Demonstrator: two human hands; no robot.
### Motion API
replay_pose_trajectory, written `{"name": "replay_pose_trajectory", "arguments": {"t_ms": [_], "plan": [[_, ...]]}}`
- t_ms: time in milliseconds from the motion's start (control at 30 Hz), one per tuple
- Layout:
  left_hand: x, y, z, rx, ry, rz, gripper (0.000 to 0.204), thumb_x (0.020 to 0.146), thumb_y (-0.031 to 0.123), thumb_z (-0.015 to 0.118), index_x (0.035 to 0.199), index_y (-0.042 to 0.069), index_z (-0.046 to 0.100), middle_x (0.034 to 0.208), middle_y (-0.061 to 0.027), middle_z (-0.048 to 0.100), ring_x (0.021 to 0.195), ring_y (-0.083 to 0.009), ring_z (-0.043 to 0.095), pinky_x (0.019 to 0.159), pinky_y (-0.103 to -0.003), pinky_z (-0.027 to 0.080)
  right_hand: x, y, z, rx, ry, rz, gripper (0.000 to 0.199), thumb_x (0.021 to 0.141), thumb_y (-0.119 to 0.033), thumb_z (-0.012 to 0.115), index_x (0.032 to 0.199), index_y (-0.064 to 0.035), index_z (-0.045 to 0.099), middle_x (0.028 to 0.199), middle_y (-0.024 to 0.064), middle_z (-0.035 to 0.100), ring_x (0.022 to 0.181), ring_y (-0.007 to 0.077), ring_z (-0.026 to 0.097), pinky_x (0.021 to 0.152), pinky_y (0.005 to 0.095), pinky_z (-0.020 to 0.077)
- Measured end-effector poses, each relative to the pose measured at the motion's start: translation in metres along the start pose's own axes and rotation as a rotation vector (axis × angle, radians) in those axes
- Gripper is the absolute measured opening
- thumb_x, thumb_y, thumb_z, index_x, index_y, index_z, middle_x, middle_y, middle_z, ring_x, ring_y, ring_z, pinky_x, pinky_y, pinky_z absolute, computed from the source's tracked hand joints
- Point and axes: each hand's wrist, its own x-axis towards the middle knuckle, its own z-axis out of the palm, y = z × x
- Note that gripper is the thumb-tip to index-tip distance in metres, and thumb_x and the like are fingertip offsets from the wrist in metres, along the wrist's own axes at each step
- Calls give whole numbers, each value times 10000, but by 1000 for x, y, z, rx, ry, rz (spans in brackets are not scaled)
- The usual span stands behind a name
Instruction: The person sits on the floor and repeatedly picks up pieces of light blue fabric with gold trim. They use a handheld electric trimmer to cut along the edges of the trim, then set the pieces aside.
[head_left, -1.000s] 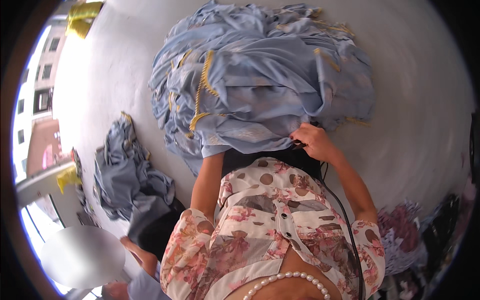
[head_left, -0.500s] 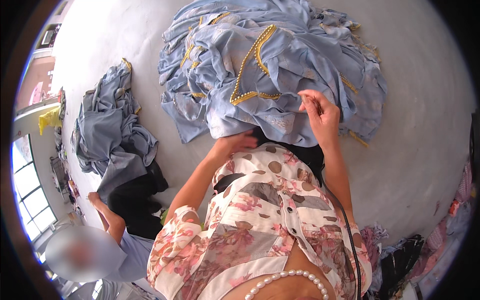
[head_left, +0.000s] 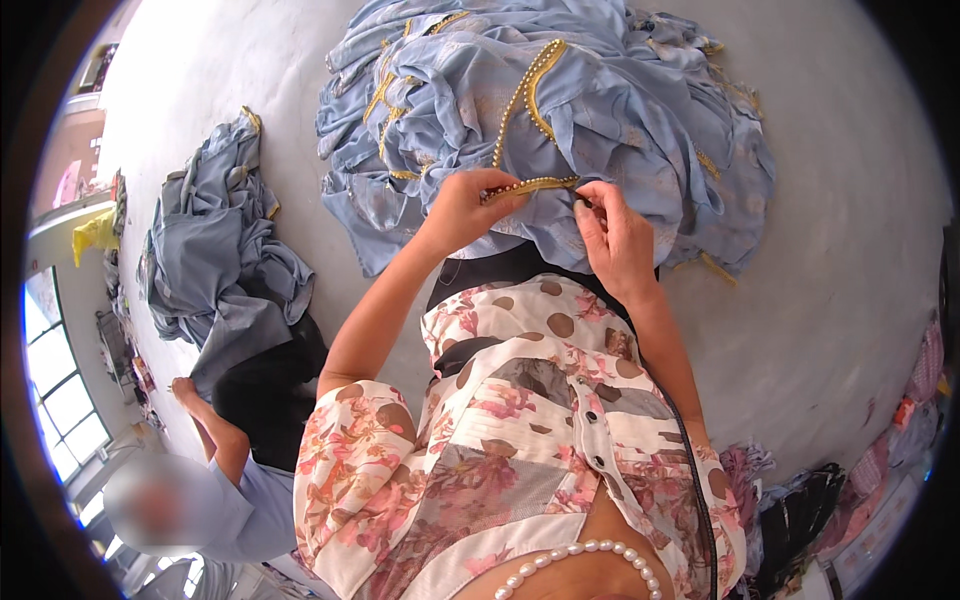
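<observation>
A big heap of light blue garment fabric (head_left: 625,130) lies in front of me, patterned in places. Along one edge runs a gold trim (head_left: 545,184) set with small pearl-like beads. My left hand (head_left: 470,210) is closed on this beaded trim, holding it up at the near side of the heap. Close to the trim's right end, my right hand (head_left: 618,240) has its fingers drawn together. Something small and dark shows between them, too hidden to name. Whether these fingers also touch the trim is unclear.
On the left, a co-worker (head_left: 245,500) sits by a smaller blue-grey garment pile (head_left: 210,250), one hand at its lower edge. Mixed cloth (head_left: 800,520) lies at the lower right. A yellow cloth (head_left: 95,232) and a window (head_left: 65,375) are at the far left.
My left hand has moved up from near my lap and taken hold of the beaded trim. My right hand has come slightly left and down, to the trim's end.
</observation>
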Motion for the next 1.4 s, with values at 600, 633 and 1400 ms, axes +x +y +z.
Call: {"name": "replay_pose_trajectory", "arguments": {"t_ms": [600,633,1400], "plan": [[-5,23,13,-808,-158,-241,241,898,194,578,1064,26,630,813,61,555,688,-21,448,578,-187,342,8,-2,4,-243,181,-315,236,757,-158,708,915,-73,554,675,50,574,588,239,575,511,339,440],[-5,24,13,-807,-162,-246,239,899,195,577,1061,26,630,810,62,549,687,-23,447,580,-190,343,7,-2,4,-252,189,-326,238,755,-161,708,915,-75,554,673,48,574,589,242,574,510,342,439],[-4,15,1,411,174,127,201,781,137,642,967,65,664,835,-97,638,794,-263,597,694,-347,474,-7,58,-21,158,258,262,242,809,-158,678,1010,-51,599,647,0,550,548,74,496,523,226,409]]}}
